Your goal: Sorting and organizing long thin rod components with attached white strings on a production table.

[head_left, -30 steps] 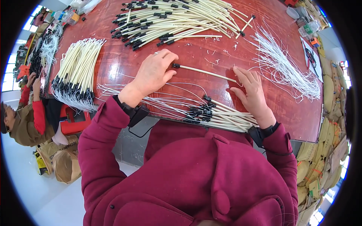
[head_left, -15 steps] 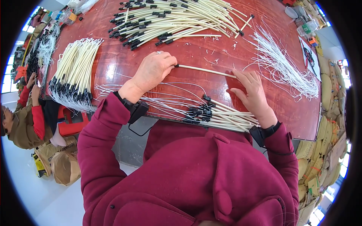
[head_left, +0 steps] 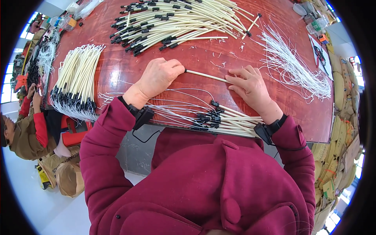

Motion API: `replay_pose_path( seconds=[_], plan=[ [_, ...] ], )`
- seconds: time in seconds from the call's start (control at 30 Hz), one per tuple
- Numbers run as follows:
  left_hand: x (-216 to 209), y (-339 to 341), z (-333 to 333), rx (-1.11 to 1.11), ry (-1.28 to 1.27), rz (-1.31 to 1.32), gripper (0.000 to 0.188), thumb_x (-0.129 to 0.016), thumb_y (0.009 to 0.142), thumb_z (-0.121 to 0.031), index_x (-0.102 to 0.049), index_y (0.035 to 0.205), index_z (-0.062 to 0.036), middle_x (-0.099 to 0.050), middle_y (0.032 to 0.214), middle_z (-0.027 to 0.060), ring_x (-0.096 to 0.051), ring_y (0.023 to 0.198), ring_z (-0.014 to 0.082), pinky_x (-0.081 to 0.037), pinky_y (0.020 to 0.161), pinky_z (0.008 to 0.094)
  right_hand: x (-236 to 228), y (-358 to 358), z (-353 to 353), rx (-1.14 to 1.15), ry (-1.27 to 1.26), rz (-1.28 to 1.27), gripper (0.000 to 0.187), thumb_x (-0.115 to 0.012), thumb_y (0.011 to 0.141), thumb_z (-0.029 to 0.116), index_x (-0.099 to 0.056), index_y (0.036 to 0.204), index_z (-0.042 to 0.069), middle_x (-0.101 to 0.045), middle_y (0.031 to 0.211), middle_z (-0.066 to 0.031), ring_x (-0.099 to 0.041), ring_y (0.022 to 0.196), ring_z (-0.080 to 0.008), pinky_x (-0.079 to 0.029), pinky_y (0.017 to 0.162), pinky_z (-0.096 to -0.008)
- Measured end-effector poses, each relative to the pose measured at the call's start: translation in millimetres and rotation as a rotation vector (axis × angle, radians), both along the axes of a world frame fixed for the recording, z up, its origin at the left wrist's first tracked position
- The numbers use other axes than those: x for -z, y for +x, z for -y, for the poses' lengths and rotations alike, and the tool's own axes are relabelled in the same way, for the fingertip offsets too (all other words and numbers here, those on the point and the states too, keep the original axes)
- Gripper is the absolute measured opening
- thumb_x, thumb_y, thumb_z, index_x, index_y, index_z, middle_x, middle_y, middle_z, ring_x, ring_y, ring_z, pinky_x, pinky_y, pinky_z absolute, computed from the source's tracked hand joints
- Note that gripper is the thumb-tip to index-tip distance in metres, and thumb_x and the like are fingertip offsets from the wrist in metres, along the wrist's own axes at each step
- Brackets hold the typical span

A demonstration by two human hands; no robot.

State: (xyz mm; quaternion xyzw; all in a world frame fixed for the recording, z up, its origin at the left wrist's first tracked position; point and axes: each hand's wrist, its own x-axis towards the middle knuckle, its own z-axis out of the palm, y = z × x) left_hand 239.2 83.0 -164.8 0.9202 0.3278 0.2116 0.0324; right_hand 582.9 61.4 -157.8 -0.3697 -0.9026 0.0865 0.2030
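A thin cream rod with a black tip [head_left: 205, 75] stretches between my hands above the red table. My left hand [head_left: 161, 76] is closed around its black end, which is mostly hidden by the fingers. At the other end, the thumb and fingers of my right hand [head_left: 250, 87] pinch the plain tip. Below my hands, near the table's front edge, lies a bundle of cream rods with black ends [head_left: 235, 122]. Long white strings [head_left: 172, 109] trail leftward from that bundle, passing by my left wrist.
A large heap of cream rods [head_left: 184, 23] covers the back of the table [head_left: 129, 66]. A neat stack of strung rods [head_left: 78, 78] stands at left. Loose white strings [head_left: 293, 64] and black-handled scissors [head_left: 319, 56] lie at right. A co-worker [head_left: 27, 129] sits at far left.
My right hand has moved left along the rod, and its fingers have closed from outstretched to a pinch at the plain end. The left hand keeps its hold, nearly in place.
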Motion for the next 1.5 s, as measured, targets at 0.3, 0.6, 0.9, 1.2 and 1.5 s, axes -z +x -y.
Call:
replay_pose_path(
  seconds=[0.3, 0.6, 0.9, 1.2, 1.5],
  plan=[
    [4, 6, 4, -0.077, -0.102, -0.024, 0.011, -0.067, 0.09, -0.005, -0.062, 0.099, -0.0056, -0.064, 0.097, 0.0095, -0.065, 0.079, 0.0311, -0.052, 0.069, 0.0399, 1, -15, 3, 0.021, -0.009, -0.021, 0.015, -0.075, 0.084, 0.009, -0.073, 0.099, 0.009, -0.067, 0.098, -0.0033, -0.06, 0.09, -0.0255, -0.044, 0.081, -0.0393],
    [-7, 7, 10, -0.1, -0.308, 0.158, 0.018, -0.066, 0.092, -0.005, -0.061, 0.108, -0.0018, -0.064, 0.101, 0.0132, -0.066, 0.088, 0.0354, -0.054, 0.075, 0.0414, -3, -13, 6, 0.054, 0.028, 0.077, 0.012, -0.074, 0.085, 0.011, -0.07, 0.096, 0.007, -0.064, 0.094, -0.0044, -0.06, 0.092, -0.0263, -0.044, 0.082, -0.04],
    [-1, 14, 2, -0.015, -0.304, 0.101, 0.014, -0.067, 0.09, -0.004, -0.066, 0.103, -0.0022, -0.064, 0.101, 0.0135, -0.066, 0.09, 0.0355, -0.053, 0.077, 0.0415, -10, 41, 26, 0.135, 0.022, 0.04, 0.042, -0.076, 0.085, 0.016, -0.069, 0.125, 0.008, -0.065, 0.125, -0.0082, -0.058, 0.108, -0.0293, -0.044, 0.094, -0.0424],
    [0, 14, 2, -0.018, -0.28, 0.107, 0.013, -0.068, 0.089, -0.007, -0.066, 0.102, -0.0045, -0.062, 0.098, 0.0108, -0.066, 0.086, 0.0334, -0.054, 0.073, 0.0421, -4, 74, 49, 0.146, -0.049, 0.049, 0.045, -0.077, 0.082, 0.016, -0.07, 0.125, 0.005, -0.065, 0.135, -0.0098, -0.058, 0.11, -0.0304, -0.044, 0.098, -0.0435],
    [1, 7, 6, -0.033, -0.305, 0.11, 0.015, -0.068, 0.089, -0.002, -0.066, 0.104, -0.0023, -0.064, 0.1, 0.0128, -0.066, 0.089, 0.0348, -0.053, 0.076, 0.0407, 6, 59, 59, 0.106, -0.131, 0.017, 0.041, -0.073, 0.084, 0.016, -0.07, 0.123, 0.003, -0.066, 0.134, -0.0102, -0.058, 0.11, -0.0312, -0.044, 0.1, -0.0433]
  ],
)
